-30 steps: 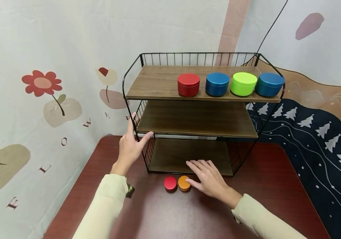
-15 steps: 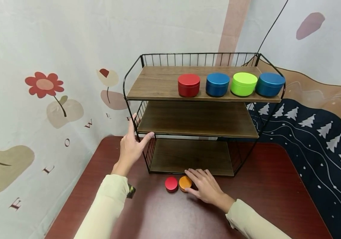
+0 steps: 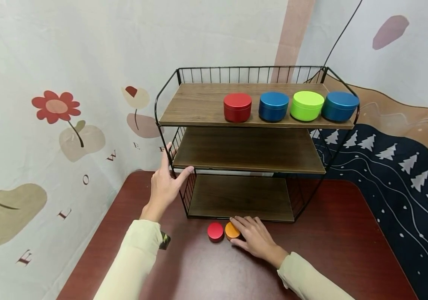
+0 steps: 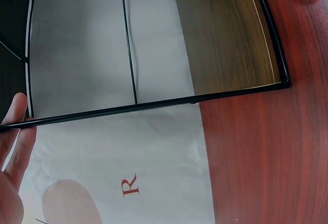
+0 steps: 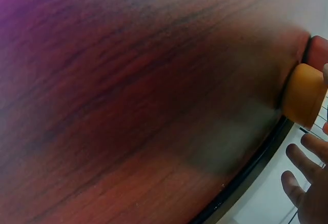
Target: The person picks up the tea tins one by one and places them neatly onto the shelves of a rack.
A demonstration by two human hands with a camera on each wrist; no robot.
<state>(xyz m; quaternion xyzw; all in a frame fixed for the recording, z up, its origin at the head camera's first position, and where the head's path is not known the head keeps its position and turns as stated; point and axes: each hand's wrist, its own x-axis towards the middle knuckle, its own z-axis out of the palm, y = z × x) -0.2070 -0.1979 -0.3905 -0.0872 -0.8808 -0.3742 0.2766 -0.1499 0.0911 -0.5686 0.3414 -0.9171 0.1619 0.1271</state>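
My left hand (image 3: 162, 191) rests against the left side of a three-tier wood and black-metal shelf rack (image 3: 249, 157), thumb pointing inward and a finger straight up along the post. In the left wrist view, straight fingers (image 4: 20, 152) reach across the thin black bar. An orange round tin (image 3: 232, 230) stands on the table before the rack. My right hand (image 3: 256, 237) is at its right side, index fingertip by the far edge and thumb by the near edge. Beside it on the left stands a small red tin (image 3: 215, 231). The right wrist view shows the orange tin close to loosely bent fingers (image 5: 302, 162).
Along the top board's front edge stand a larger red tin (image 3: 237, 107), a blue tin (image 3: 273, 106), a green tin (image 3: 306, 106) and another blue tin (image 3: 339, 106). Printed cloth (image 3: 97, 50) hangs behind the reddish-brown table (image 3: 195, 275).
My right hand has moved left and slightly down, from beside the orange tin to around its right side. The left hand stays at the rack post, and the tins have not moved.
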